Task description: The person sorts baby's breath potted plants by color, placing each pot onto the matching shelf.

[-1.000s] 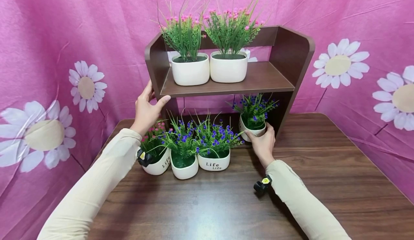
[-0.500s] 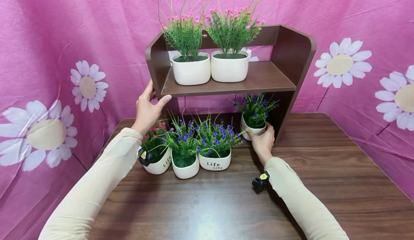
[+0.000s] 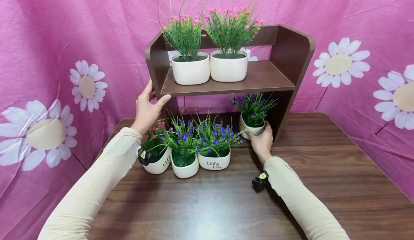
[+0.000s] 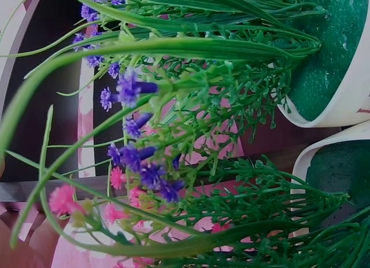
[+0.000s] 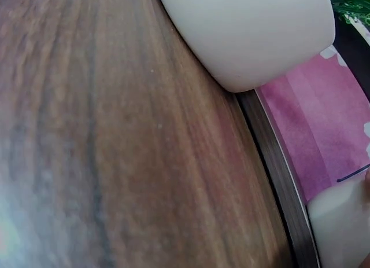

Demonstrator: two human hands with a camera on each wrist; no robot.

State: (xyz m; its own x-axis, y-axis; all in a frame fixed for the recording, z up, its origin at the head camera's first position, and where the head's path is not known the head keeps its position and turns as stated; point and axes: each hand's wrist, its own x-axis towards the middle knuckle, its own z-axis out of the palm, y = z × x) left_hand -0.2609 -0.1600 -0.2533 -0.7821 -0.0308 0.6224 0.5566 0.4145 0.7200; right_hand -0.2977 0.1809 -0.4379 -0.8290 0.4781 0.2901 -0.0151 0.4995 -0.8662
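Note:
In the head view, my left hand (image 3: 147, 110) grips the left side panel of a brown two-tier shelf (image 3: 271, 75), thumb at its front edge and fingers on the outer face. On the lower tier at the right, my right hand (image 3: 262, 141) holds a white pot (image 3: 245, 128) of purple-blue flowers (image 3: 255, 107), thumb in front and fingers round its right side. That pot (image 5: 341, 224) shows at the lower right of the right wrist view, beyond the shelf's bottom board (image 5: 272, 143). Part of my left hand (image 4: 26, 242) appears at the lower left of the left wrist view.
Two white pots (image 3: 191, 71) of pink flowers stand on the upper tier. Before the shelf, on the wooden table (image 3: 207, 204), are a pink-flowered pot (image 3: 156, 166) and two purple-flowered ones (image 3: 185, 170), close together. A pink curtain (image 3: 123, 28) hangs behind.
My right hand and the pot it holds have shifted slightly left and deeper into the lower tier. My left hand keeps its place on the side panel.

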